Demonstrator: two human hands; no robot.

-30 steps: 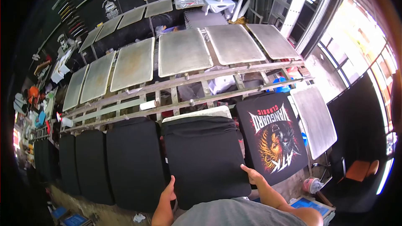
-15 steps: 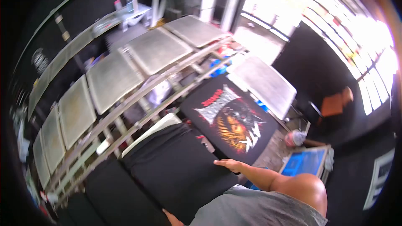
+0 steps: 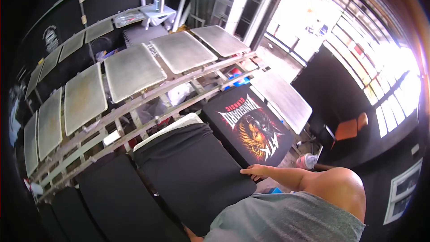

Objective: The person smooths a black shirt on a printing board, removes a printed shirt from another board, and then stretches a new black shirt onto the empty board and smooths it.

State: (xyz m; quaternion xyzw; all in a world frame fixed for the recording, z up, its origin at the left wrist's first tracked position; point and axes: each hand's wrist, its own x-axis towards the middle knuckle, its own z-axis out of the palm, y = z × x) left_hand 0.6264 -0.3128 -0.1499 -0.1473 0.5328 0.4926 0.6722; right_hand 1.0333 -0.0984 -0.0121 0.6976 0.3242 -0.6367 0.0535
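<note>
A plain black shirt (image 3: 192, 170) is pulled over a printing board in front of me, and the board's pale far end (image 3: 165, 130) still shows. My right hand (image 3: 254, 170) grips the shirt's near right edge, fingers stretched over the cloth. Only a sliver of my left hand (image 3: 191, 235) shows at the shirt's near edge, behind my grey shirt, so its grip is hidden. On the board to the right lies a black shirt with a printed lion design (image 3: 251, 127).
More black-covered boards (image 3: 116, 197) run to the left. A bare grey board (image 3: 282, 100) lies to the right. Beyond is a long metal rail frame (image 3: 134, 103) and a second row of grey boards (image 3: 132, 71). A pink-lidded tub (image 3: 307, 161) stands on the floor.
My head has turned right, so the view swung toward the windows. My right hand stays on the shirt's right edge. My left hand has dropped almost out of view.
</note>
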